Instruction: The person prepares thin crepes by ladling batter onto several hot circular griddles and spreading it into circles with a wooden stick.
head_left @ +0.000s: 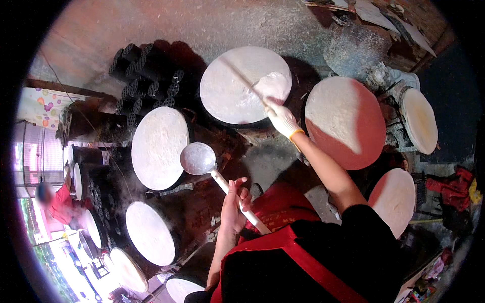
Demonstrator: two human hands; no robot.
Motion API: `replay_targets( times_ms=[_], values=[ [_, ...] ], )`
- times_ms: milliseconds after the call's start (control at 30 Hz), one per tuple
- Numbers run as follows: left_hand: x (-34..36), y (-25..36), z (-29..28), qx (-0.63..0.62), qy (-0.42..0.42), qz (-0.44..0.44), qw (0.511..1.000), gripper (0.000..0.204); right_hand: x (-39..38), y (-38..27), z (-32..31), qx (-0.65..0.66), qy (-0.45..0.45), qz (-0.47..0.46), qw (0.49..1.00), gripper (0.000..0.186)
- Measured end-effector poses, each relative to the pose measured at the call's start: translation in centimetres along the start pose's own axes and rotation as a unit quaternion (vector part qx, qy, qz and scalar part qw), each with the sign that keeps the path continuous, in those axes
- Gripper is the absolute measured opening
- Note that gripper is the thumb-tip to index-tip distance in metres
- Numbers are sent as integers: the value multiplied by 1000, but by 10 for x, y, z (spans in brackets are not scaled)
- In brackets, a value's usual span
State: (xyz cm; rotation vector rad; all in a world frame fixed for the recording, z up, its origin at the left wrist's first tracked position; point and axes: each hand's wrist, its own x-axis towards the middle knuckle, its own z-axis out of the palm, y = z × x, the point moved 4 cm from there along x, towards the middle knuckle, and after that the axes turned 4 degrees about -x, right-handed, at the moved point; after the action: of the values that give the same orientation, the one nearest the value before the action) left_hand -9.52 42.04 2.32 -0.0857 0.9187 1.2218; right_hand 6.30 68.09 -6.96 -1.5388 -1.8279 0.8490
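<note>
My left hand (pixel 232 207), bare, is closed round the pale handle of a ladle (pixel 197 158). The ladle's round metal bowl hangs beside the edge of a white-coated round griddle (pixel 159 148). My right hand (pixel 281 120), in a white knit glove with a yellow cuff, grips a thin stick-like spreader (pixel 237 71). It reaches across the far round griddle (pixel 227 101), which carries a white layer. A thicker, wet-looking patch of white batter (pixel 274 86) lies by the spreader, near the right rim. The spreader's far end is blurred.
More round griddles with white tops stand about me, at right (pixel 343 121), far right (pixel 418 121), lower right (pixel 394 202) and lower left (pixel 150 233). Black honeycomb coal briquettes (pixel 146 86) are stacked by the wall. Another person (pixel 60 204) in red is at far left.
</note>
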Motion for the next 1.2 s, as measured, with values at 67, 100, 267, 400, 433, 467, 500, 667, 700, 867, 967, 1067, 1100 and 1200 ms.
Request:
replay_targets(
  times_ms=[67,100,267,400,433,467,500,667,700,867,967,1067,1100,1200],
  values=[
    [5,8,-1,-48,-13,8,999,26,-12,14,-2,126,9,-24,992,38],
    [7,12,-4,-26,5,27,999,22,-19,26,-8,229,51,-12,972,37],
    [18,29,-10,16,42,77,996,14,-62,11,10,143,101,106,979,38],
    [24,36,-8,63,22,69,995,10,-62,-15,15,330,-69,183,924,37],
    [25,37,-7,75,15,69,995,10,-61,-7,3,328,-21,192,925,38],
    [24,37,-7,91,11,73,993,10,-60,15,0,319,105,134,932,38],
    [25,38,-5,94,1,67,993,11,-65,22,3,309,129,122,934,38],
    [26,41,-8,118,-25,33,992,17,-77,5,28,235,-10,154,960,36],
    [29,39,-8,128,-29,23,991,17,-66,5,17,226,-6,143,963,35],
    [39,38,-6,168,-5,8,986,16,-32,37,-23,235,119,112,958,36],
    [63,46,-13,177,6,19,984,14,-76,24,-7,216,-66,155,962,36],
    [121,72,-8,264,12,48,963,9,-127,15,-15,292,-70,151,942,34],
    [138,77,-3,291,1,77,954,12,-132,31,-14,279,-34,118,952,34],
    [190,87,-1,321,-33,89,942,17,-139,41,10,366,128,159,908,37]
  ],
)
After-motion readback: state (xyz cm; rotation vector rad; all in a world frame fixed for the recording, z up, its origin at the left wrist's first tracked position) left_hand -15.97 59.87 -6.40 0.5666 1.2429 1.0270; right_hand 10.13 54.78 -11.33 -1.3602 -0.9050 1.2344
